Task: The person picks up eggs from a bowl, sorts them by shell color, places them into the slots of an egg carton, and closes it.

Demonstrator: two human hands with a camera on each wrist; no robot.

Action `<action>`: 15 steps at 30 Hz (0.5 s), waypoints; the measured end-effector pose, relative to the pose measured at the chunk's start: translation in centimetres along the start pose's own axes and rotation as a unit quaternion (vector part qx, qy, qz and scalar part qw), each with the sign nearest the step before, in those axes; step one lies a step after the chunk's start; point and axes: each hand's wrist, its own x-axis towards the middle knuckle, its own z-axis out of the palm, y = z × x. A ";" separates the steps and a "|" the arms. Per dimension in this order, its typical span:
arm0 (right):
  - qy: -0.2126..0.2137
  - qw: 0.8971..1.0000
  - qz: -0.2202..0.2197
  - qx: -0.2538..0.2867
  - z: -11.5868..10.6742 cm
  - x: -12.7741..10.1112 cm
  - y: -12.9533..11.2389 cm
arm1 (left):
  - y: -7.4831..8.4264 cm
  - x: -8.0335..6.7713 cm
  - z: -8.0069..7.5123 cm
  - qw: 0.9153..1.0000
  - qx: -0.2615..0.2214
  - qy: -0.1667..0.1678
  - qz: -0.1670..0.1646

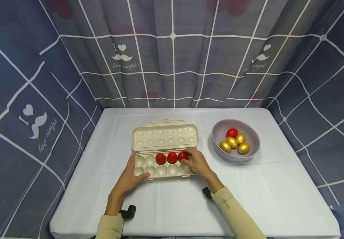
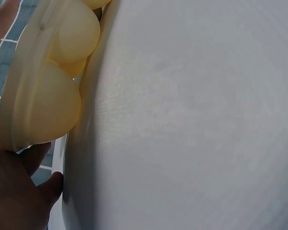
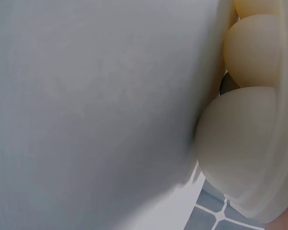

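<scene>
A cream plastic egg carton (image 1: 167, 173) lies on the table with its lid (image 1: 165, 137) folded back. My left hand (image 1: 130, 178) grips the carton's left end, thumb along the front edge and fingers up the side. In the left wrist view, that hand's fingers (image 2: 36, 155) reach beneath the rounded cups. At the right end my right hand (image 1: 198, 163) pinches a red egg (image 1: 182, 156) at the back row. Two more red eggs, a middle one (image 1: 172, 157) and a left one (image 1: 161, 158), sit beside it in that row. My right hand hides the rightmost cups.
Right of the carton stands a grey-mauve bowl (image 1: 215, 136) with one red egg (image 1: 232, 132) and several gold eggs (image 1: 244, 148). White cloth covers the table (image 1: 166, 209). Dark checked curtains (image 1: 160, 59) enclose the back and both sides.
</scene>
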 end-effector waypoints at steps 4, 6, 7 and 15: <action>-0.001 1.000 0.009 0.011 -0.1 -0.1 -0.1 | -0.1 0.1 0.1 1.000 0.005 0.001 -0.005; 0.000 1.000 0.011 0.020 -0.1 -0.1 -0.1 | -0.2 0.1 0.1 1.000 -0.001 0.003 -0.003; -0.001 1.000 0.011 0.027 -0.1 -0.1 -0.1 | -0.2 0.1 0.1 1.000 -0.003 0.004 0.000; 0.028 0.996 0.004 0.080 -0.7 0.1 0.4 | -0.3 0.1 0.1 1.000 -0.008 0.006 0.004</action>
